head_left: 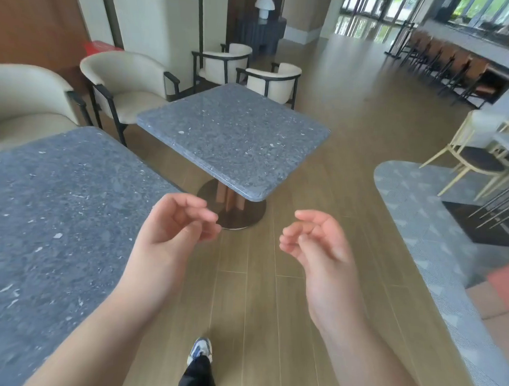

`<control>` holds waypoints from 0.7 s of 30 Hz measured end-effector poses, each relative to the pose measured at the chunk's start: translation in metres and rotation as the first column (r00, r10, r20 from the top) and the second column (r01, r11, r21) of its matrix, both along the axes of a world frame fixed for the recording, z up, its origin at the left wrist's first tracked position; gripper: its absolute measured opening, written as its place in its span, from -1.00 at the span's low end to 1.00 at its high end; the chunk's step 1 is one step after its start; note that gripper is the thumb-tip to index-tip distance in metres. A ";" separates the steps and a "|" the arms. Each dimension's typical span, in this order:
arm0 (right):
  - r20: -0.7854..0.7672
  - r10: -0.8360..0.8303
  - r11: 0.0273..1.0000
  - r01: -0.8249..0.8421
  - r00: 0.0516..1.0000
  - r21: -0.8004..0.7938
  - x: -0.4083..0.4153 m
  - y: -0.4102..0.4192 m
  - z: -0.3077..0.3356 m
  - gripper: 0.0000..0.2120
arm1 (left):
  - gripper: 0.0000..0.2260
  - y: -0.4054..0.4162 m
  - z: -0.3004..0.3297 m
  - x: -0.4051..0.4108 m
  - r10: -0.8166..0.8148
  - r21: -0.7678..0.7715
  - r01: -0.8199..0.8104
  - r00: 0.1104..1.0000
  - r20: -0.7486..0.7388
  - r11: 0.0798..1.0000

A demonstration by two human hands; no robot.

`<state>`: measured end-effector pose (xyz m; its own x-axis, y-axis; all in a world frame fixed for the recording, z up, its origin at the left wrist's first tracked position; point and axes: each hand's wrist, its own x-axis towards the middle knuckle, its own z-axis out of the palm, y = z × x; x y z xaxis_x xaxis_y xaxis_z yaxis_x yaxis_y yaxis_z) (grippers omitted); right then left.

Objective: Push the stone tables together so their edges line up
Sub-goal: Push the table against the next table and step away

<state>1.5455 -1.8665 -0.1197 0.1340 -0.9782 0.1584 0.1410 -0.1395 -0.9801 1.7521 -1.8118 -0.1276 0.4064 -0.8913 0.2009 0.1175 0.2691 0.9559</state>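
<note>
Your left hand (173, 221) and right hand (312, 242): both loosely curled, grip empty; near table (57, 213) at nine o'clock, far table (235, 136) at twelve, apart.

Two bare arms, no sleeves, no watch, no rings. Left hand (170, 221) at about ten o'clock from the picture's middle-bottom, right hand (315, 239) at about two o'clock. Short, plain nails on the fingers, no polish. Down at six o'clock, one leg in black trousers (197, 377), loose at the hem. Under it, a sneaker (201, 349), white and grey with blue patches and white laces. Only the one foot in view. Slightly blurred fingertips on both hands.
</note>
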 end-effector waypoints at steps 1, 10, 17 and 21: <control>-0.013 -0.001 1.000 0.001 1.000 -0.007 0.000 -0.013 0.000 -0.69 | -0.76 -0.013 -0.001 -0.001 -0.007 0.004 0.007 1.000 0.007 1.000; -0.034 -0.028 0.999 0.027 0.999 -0.043 0.029 -0.168 0.004 -0.71 | -0.69 -0.172 -0.003 0.045 -0.007 0.025 0.006 1.000 0.019 1.000; -0.005 -0.064 0.998 0.064 0.998 0.017 0.043 -0.282 -0.005 -0.72 | -0.74 -0.292 -0.007 0.067 -0.008 0.096 0.009 1.000 -0.014 0.995; 0.009 -0.062 0.996 0.062 0.998 0.065 0.031 -0.322 -0.019 -0.72 | -0.74 -0.341 -0.016 0.061 -0.036 0.133 0.039 0.999 -0.024 0.990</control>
<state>1.5766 -2.1890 -0.1382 0.0713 -0.9928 0.0959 0.1450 -0.0848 -0.9858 1.8127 -2.1524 -0.1437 0.3755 -0.9241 0.0707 0.1461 0.1344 0.9801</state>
